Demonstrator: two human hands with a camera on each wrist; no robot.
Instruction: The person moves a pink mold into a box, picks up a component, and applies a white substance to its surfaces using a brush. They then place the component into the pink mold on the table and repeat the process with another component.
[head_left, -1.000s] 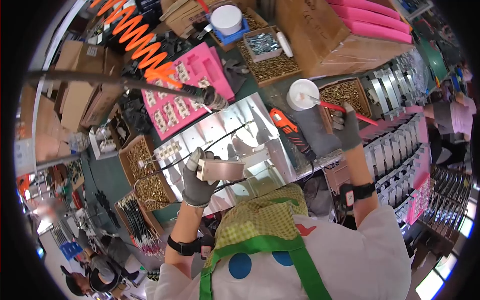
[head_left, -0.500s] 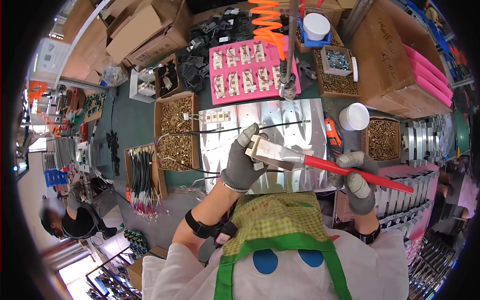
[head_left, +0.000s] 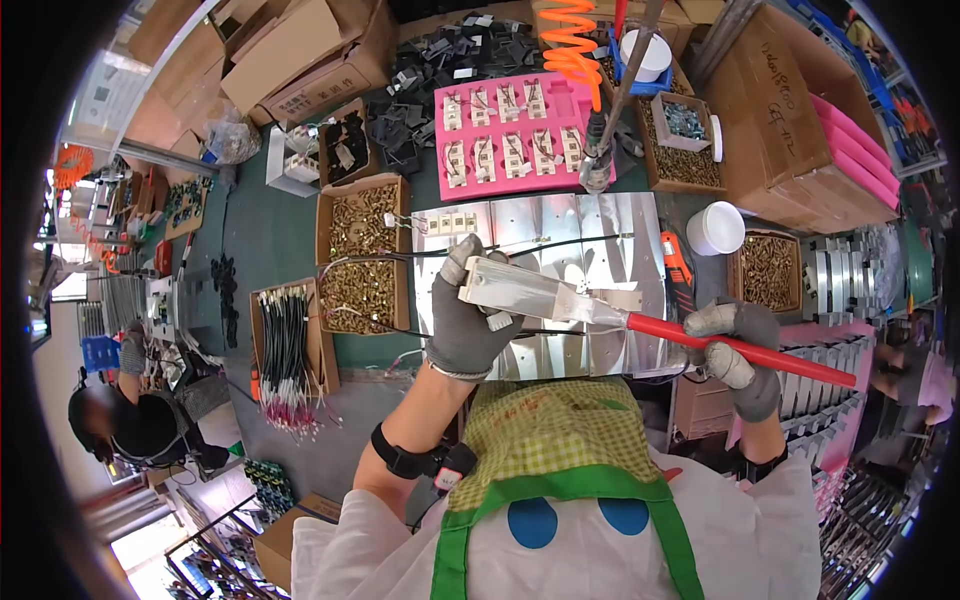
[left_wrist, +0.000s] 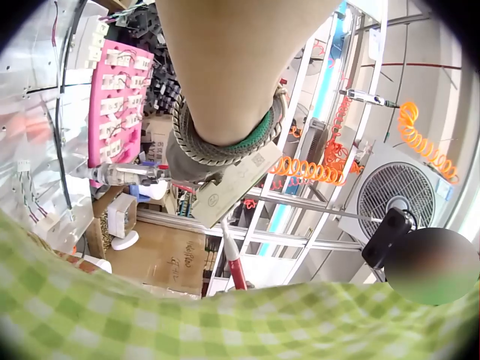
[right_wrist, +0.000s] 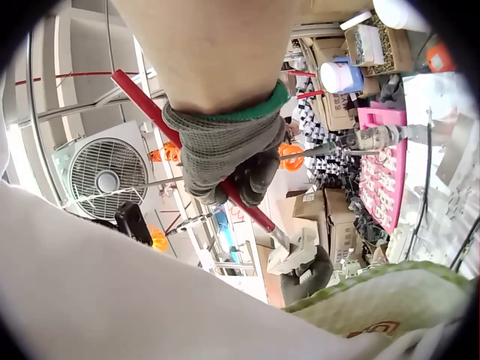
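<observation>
My gloved left hand grips a pale beige rectangular housing over the shiny metal sheet, its thumb along one end. The gloved right hand holds a flat brush by its long red handle, slanting down to the right. The brush's pale head overlaps the right end of the housing in the head view. From the right wrist, the brush tip lies at the housing in the left hand. A printed label shows on the housing in the left wrist view.
A white tub stands beside a box of brass fittings. An orange-and-black tool lies near the sheet's right edge. Behind it is a pink foam tray with several white parts. Cardboard bins of fittings and cables stand left.
My right hand has come from beside the white tub with the brush and brought it to the housing. The housing has turned in my left hand, and the brush has shifted slightly right.
</observation>
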